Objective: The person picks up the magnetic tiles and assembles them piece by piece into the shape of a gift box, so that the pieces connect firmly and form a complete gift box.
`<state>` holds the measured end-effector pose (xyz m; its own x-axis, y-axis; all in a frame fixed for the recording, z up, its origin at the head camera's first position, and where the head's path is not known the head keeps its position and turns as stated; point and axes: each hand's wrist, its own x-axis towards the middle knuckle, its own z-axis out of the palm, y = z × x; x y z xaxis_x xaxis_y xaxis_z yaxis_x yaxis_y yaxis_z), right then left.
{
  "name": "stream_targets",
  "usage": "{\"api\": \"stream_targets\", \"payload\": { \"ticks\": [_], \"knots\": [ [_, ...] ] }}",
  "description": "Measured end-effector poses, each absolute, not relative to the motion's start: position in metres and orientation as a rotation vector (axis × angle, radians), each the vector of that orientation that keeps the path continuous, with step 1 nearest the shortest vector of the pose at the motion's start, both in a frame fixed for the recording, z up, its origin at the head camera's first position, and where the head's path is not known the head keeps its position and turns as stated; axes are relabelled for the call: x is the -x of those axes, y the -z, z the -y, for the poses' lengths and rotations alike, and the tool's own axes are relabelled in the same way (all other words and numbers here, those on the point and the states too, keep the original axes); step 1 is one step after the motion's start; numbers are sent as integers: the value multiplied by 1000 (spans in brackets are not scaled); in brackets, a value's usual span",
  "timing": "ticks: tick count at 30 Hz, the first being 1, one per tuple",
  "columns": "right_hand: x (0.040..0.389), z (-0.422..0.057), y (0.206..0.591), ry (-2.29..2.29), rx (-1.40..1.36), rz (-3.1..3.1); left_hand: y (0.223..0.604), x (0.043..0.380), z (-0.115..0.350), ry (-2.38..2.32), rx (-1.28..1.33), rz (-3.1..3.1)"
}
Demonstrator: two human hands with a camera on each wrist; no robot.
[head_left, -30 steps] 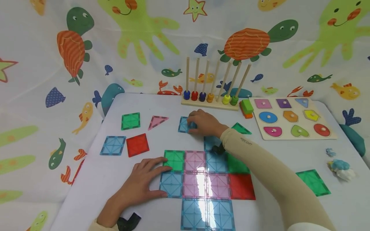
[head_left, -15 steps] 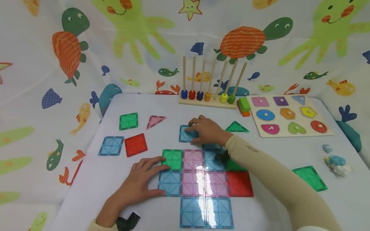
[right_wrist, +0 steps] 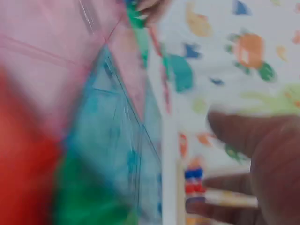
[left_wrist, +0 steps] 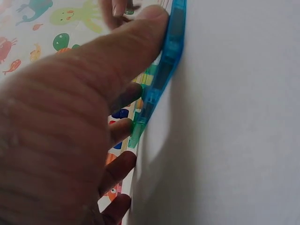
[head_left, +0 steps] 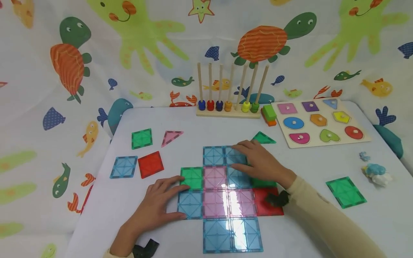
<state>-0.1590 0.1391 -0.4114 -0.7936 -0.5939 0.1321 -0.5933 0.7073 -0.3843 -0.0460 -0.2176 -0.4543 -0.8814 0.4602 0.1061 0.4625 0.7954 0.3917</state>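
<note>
Flat translucent magnetic tiles form a joined shape on the white table. My left hand (head_left: 159, 202) lies along its left side, fingertips on the green tile (head_left: 193, 178) and thumb at the lower corner of the blue tile (head_left: 190, 205). In the left wrist view the thumb touches the edge of a blue tile (left_wrist: 174, 42). My right hand (head_left: 262, 161) hovers around the upper right of the shape, fingers extended, holding nothing. Beside it, a blue tile (head_left: 213, 156) sits in the top row above a pink tile (head_left: 215, 177). The right wrist view is blurred.
Loose tiles lie at the left, including a red square (head_left: 151, 165) and a pink triangle (head_left: 171, 137). A green triangle (head_left: 264, 138) and green square (head_left: 346, 192) lie right. Behind stand a bead-peg rack (head_left: 227, 113) and a shape puzzle board (head_left: 335, 140).
The blue tile under my right hand has slid toward me and joined the shape's top row. My right hand has let go and moved right. The left hand stays in place.
</note>
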Motion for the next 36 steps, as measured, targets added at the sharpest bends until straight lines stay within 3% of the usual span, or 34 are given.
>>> {"api": "stream_targets", "payload": {
  "ticks": [6,9,21,26,36],
  "knots": [
    [100,-197,427,703,365,-3179,453,47,215,608,737,3016],
    [78,-201,436,692,208,-3181,453,45,216,608,717,3023],
    [58,-189,441,1476,-72,-2771,453,47,217,659,717,3021],
    [61,-187,436,1722,-16,-2542,453,49,218,677,735,3013],
    [66,-161,433,1754,118,-2510,452,48,217,653,728,3029]
  ]
}}
